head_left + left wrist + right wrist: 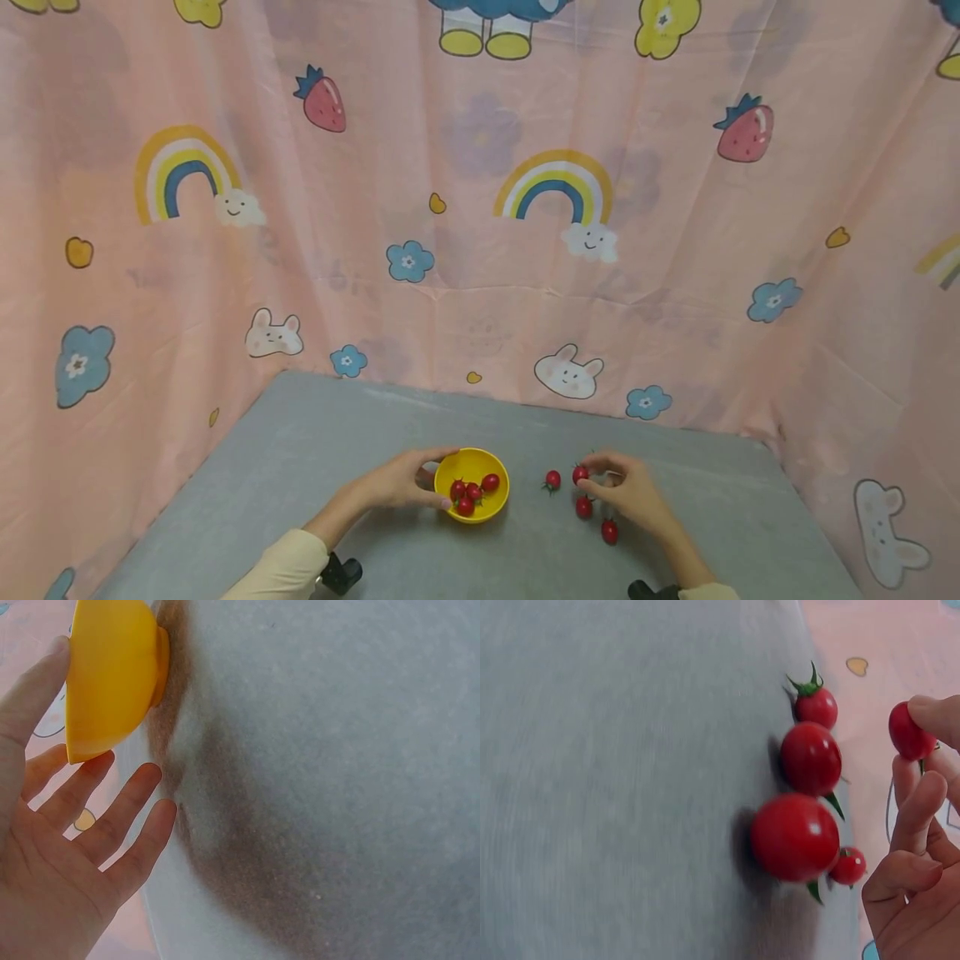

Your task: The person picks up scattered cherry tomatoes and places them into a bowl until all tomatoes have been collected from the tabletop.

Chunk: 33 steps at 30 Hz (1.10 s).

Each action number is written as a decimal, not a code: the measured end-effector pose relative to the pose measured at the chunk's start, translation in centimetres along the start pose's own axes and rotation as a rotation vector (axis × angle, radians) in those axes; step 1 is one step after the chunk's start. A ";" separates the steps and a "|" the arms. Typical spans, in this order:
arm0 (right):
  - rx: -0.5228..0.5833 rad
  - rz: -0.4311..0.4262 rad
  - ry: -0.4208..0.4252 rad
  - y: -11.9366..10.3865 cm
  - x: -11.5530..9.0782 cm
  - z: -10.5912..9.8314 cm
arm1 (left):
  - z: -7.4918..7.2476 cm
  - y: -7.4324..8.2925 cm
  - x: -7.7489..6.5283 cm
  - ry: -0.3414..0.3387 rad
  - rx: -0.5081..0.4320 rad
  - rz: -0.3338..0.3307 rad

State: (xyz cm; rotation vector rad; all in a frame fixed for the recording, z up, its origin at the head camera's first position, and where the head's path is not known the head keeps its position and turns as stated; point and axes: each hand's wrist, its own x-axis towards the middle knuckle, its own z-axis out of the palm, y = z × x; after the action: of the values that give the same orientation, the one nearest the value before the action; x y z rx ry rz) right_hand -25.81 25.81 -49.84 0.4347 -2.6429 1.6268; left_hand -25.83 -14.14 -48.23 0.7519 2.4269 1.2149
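Note:
A yellow bowl stands on the table with several cherry tomatoes inside. My left hand holds the bowl at its left side, thumb at the near rim and index finger along the far rim; the other fingers are spread in the left wrist view. To the right of the bowl, my right hand pinches a red cherry tomato between thumb and fingertips, above the table. Several more loose cherry tomatoes lie near that hand, among them a large-looking one and one with a green stem.
The grey table ends at a pink printed curtain that hangs behind it and at both sides. Dark straps or mounts sit at the wrists, beside pale sleeves.

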 end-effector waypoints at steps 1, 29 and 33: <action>0.010 -0.010 0.000 -0.1 0.0 0.2 | 0.0 -0.1 0.0 -0.001 -0.002 0.001; 0.114 0.056 -0.077 -3.3 2.2 5.3 | 0.0 -0.1 -0.1 -0.002 -0.019 -0.002; 0.131 0.027 -0.089 -3.6 2.5 6.0 | 0.0 -0.1 -0.1 -0.001 -0.013 -0.008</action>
State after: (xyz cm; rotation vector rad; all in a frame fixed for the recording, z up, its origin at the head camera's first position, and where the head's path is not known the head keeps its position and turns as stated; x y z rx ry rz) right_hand -26.55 18.40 -49.07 0.4877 -2.6245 1.8376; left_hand -25.75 -14.24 -48.34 0.7385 2.4169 1.2263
